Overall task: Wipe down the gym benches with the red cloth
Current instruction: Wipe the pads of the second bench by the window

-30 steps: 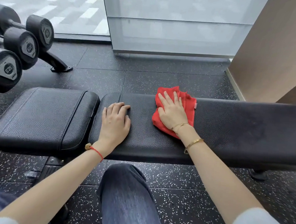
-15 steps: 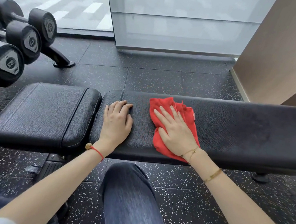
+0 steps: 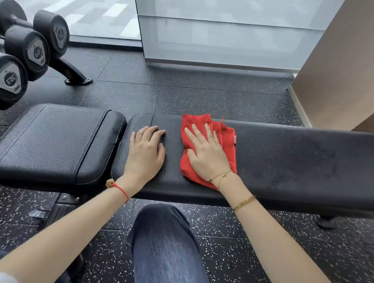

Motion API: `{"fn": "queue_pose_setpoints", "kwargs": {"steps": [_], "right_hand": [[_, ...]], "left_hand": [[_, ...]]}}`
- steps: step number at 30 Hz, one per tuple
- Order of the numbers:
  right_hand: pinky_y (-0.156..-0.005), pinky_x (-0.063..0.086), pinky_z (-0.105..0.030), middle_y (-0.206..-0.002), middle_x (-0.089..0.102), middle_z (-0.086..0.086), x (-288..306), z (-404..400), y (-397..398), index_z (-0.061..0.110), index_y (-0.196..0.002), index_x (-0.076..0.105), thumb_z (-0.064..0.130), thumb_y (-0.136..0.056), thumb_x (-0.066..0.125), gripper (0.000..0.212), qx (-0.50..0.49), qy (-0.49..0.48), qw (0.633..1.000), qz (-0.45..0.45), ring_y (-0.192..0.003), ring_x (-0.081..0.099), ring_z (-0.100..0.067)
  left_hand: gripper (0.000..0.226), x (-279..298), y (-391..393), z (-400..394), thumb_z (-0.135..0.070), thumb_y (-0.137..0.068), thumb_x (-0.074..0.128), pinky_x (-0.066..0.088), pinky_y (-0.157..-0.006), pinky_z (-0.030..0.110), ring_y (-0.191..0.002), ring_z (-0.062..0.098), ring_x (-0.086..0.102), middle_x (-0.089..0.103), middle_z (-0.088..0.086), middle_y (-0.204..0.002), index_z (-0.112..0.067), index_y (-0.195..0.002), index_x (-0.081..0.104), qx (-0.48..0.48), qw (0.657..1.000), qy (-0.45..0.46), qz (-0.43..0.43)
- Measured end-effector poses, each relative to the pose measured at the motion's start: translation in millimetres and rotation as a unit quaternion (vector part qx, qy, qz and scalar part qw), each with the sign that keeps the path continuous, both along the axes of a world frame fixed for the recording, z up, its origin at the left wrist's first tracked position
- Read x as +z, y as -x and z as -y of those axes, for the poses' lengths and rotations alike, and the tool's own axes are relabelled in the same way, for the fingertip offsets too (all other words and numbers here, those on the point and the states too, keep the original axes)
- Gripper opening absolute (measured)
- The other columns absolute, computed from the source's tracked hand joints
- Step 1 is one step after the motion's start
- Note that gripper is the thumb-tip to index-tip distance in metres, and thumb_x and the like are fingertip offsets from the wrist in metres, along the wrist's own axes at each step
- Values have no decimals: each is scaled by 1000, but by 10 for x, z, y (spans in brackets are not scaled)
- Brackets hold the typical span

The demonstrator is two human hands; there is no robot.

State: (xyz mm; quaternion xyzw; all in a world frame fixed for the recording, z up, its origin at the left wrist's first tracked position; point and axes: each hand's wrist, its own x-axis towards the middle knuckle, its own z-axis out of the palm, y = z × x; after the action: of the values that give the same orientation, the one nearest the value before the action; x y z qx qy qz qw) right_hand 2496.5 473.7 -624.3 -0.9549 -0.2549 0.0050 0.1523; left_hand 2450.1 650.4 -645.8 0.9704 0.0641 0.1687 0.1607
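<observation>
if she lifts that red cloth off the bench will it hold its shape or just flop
Likely floppy: the red cloth lies crumpled in soft folds under the flat right hand. Probably light, since it looks thin with a frayed thread at its far edge. On the bench pad it should slide readily, though the pebbled surface may drag it a little.

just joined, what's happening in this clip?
A person is wiping a black gym bench with a red cloth. The right hand presses flat on the cloth, fingers spread, on the long pad near its left end. The left hand rests bare on the same pad beside it, bracing. The shorter seat pad lies to the left, and dumbbells sit on a rack at far left.
</observation>
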Motion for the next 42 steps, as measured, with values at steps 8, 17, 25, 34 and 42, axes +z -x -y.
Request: {"fn": "queue_pose_setpoints", "kwargs": {"steps": [8, 17, 25, 34, 42], "right_hand": [[-122, -4, -36, -160, 15, 10, -37, 692, 315, 32, -151, 23, 29, -95, 41, 59, -21, -13, 1000, 9, -150, 0, -20], [-122, -2, -44, -162, 13, 2, -16, 808, -488, 28, -152, 20, 30, -96, 36, 59, -185, 22, 982, -8, -149, 3, -29], [-122, -1, -38, -160, 19, 5, -63, 986, 73, 28, -151, 25, 30, -95, 42, 58, -103, 9, 994, 27, -149, 5, -25], [-122, 0, -43, -160, 19, 3, -73, 1689, -259, 27, -151, 26, 27, -96, 39, 56, -288, -5, 958, 17, -149, 6, -27], [-122, -4, -43, -161, 15, 1, 2, 1727, -641, 26, -152, 22, 29, -96, 35, 58, -282, 18, 959, -10, -149, 3, -29]], "left_hand": [[38, 2, -10, 2, -18, -93, 52, 26, -116, 53, -133, 31, 43, 53, 9, -140, -13, -130, 57, 2, 1000, -13, -1], [33, 99, -96, 173, -18, -94, 51, 25, -114, 57, -132, 30, 43, 56, 5, -135, -16, -125, 61, -14, 1000, -19, -6], [39, 117, -344, 856, -23, -94, 46, 23, -116, 50, -136, 23, 38, 51, -1, -140, -20, -132, 55, -99, 995, -15, -31], [43, 0, -477, 1165, -30, -91, 39, 21, -116, 54, -133, 26, 37, 46, 1, -139, -20, -131, 50, -107, 993, -38, -32], [42, 15, -479, 1185, -31, -88, 41, 24, -114, 54, -129, 26, 39, 47, 1, -136, -21, -128, 51, -98, 994, -49, -31]]}}
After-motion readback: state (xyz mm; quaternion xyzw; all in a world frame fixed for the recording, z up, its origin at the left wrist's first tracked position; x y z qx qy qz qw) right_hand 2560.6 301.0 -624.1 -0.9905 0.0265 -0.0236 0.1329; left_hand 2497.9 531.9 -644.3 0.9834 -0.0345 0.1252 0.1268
